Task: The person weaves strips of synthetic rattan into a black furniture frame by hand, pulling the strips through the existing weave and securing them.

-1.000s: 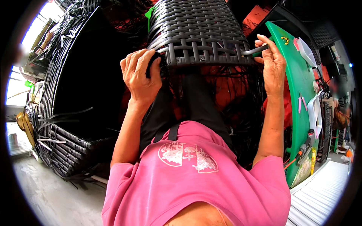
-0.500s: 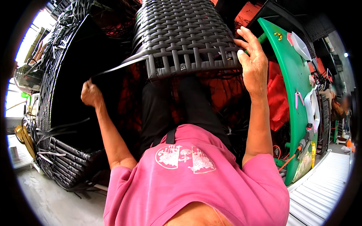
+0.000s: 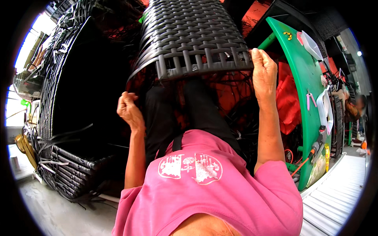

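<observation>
A dark grey woven rattan panel stands in front of me, its lower edge unfinished with upright strands sticking down. My left hand is closed on a loose rattan strip that curves up to the panel's lower left corner. My right hand grips the panel's lower right edge, fingers curled over it. Black trousers and a pink shirt fill the lower middle.
A large dark wicker furniture piece with loose strips stands at my left. A green board with pink pliers and tools stands at my right. Red material lies behind the panel. A blurred person is at the far right edge.
My left hand has pulled the strip from far out at the left back in and down toward my body. My right hand closed from open fingers onto the panel's right edge.
</observation>
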Demonstrator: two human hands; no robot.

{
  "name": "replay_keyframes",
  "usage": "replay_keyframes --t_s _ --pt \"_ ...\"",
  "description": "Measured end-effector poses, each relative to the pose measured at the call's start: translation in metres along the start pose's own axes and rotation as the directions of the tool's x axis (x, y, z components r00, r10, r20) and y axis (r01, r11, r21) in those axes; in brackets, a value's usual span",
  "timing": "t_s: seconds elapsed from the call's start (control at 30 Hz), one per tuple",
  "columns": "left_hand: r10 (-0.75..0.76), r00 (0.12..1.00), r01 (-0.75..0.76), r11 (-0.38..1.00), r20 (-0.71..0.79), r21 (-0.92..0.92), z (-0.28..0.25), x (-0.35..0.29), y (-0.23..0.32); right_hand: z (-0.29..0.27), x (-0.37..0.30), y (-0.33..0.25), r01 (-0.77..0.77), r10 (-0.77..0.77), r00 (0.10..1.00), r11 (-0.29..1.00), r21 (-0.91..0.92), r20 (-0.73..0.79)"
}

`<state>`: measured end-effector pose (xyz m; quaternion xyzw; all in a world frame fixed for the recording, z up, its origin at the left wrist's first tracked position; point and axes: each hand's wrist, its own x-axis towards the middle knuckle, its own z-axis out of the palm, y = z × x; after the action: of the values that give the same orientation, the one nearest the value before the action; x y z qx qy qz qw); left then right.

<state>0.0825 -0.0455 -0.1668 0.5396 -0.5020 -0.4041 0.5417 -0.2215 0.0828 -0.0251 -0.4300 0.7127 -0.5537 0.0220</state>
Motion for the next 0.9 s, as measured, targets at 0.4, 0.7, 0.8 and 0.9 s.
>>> replay_keyframes --t_s 0.4,0.7,0.8,0.9 --pt "0.302 0.835 -0.212 0.948 0.461 -0.238 0.06 -0.031 0.101 -0.006 0.003 -0.015 -0.294 0.161 0.919 0.887 0.356 0.359" --pt "0.184 0.856 0.009 0.929 0.483 -0.369 0.076 -0.029 0.135 -0.008 0.02 -0.025 -0.39 0.184 0.877 0.813 0.433 0.444" --pt "0.212 0.861 -0.078 0.953 0.462 -0.292 0.076 -0.033 0.131 -0.011 0.032 -0.008 -0.448 0.235 0.837 0.814 0.371 0.494" --pt "0.141 0.896 0.017 0.937 0.421 -0.349 0.08 -0.032 0.13 -0.006 0.034 -0.011 -0.442 0.253 0.855 0.811 0.382 0.453"
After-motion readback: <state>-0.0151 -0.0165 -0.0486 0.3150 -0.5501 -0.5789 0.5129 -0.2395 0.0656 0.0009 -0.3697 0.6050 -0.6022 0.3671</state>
